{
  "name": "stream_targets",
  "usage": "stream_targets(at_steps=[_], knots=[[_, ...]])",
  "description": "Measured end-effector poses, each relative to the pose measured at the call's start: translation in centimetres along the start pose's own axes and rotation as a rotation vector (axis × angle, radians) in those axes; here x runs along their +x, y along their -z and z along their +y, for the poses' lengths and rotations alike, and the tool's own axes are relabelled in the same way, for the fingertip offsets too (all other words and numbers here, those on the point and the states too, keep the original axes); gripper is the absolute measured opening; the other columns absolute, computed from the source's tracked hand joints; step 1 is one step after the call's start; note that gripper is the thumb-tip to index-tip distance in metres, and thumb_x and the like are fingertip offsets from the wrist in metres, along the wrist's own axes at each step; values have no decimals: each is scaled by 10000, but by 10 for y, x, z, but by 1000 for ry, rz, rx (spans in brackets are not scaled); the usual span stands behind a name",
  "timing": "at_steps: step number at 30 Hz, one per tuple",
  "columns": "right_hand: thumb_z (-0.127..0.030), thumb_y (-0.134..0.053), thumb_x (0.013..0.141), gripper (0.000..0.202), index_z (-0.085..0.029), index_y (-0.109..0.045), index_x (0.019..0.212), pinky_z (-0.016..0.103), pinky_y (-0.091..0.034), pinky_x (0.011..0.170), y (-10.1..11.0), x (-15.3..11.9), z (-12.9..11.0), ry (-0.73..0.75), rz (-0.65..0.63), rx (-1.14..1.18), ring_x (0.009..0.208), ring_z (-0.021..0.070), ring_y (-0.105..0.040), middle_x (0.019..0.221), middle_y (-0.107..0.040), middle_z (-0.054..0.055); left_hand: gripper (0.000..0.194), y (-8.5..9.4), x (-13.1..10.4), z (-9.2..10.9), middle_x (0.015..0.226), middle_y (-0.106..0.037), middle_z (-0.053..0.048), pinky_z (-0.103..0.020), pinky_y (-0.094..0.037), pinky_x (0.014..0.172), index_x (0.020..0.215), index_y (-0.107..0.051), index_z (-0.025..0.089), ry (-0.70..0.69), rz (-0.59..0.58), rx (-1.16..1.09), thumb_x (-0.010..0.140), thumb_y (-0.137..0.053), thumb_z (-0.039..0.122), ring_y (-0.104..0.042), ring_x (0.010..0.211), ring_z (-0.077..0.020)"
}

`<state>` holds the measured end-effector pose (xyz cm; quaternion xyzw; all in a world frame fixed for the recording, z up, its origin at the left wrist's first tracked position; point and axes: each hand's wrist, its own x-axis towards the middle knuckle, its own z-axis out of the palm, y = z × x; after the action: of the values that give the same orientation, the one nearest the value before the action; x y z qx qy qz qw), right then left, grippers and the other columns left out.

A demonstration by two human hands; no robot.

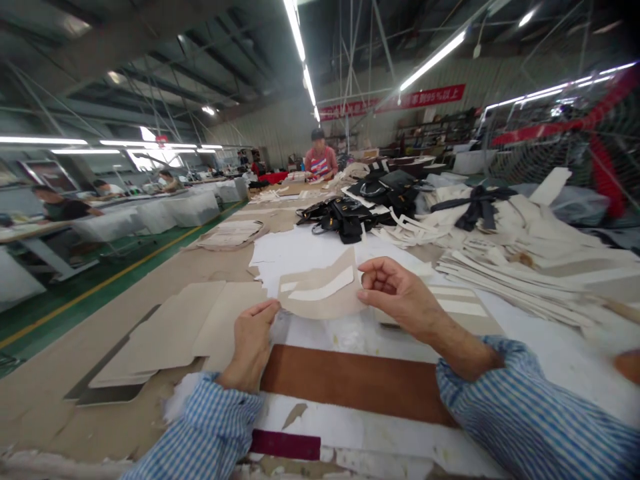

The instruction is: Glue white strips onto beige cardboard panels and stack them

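Observation:
A beige panel with white strips on its face is held up between my hands, slightly curved. My left hand pinches its lower left corner. At its right edge, my right hand grips it between thumb and fingers. Below the panel a long brown strip lies across the white-covered table. A small dark purple piece lies nearer the front edge. Behind my right wrist is a stack of beige panels with white strips. Overlapping beige sheets lie left of my left hand.
Black pieces with straps are heaped at the table's middle back. Cream strips and scraps pile up on the right. A person stands at the far end; others sit at tables on the left.

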<state>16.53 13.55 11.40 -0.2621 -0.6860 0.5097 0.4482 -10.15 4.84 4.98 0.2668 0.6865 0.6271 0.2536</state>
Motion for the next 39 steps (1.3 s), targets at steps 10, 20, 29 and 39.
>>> stream_targets(at_steps=[10, 20, 29, 39], knots=[[-458, -861, 731, 411, -241, -681, 1030, 266, -544, 619, 59, -171, 28, -504, 293, -60, 719, 163, -614, 817, -640, 3, 451, 30, -125, -11, 987, -790, -62, -260, -525, 728, 875, -780, 181, 240, -284, 18, 624, -937, 522, -693, 841, -190], [-515, -754, 651, 447, -251, -727, 1010, 316, -548, 635, 79, -204, 54, -626, 283, -384, 715, 207, -650, 779, -631, -6, 306, 38, -153, -36, 773, -717, -10, -279, -509, 673, 874, -761, 228, 102, -515, 319, 785, -783, 520, -654, 734, -199], [-485, -788, 607, 398, -254, -721, 924, 280, -537, 534, 74, -199, 39, -777, 194, -171, 708, 199, -636, 803, -599, -6, 245, 37, -159, -32, 763, -654, 4, -272, -468, 675, 819, -746, 241, 40, -546, 358, 809, -738, 486, -593, 720, -190], [-447, -726, 697, 354, -279, -730, 1008, 311, -573, 543, 67, -219, 56, -689, 232, -311, 724, 238, -705, 870, -736, 44, 191, 32, -174, -28, 795, -672, -22, -288, -519, 691, 784, -709, 274, -268, -452, 405, 909, -665, 411, -638, 758, -206]])
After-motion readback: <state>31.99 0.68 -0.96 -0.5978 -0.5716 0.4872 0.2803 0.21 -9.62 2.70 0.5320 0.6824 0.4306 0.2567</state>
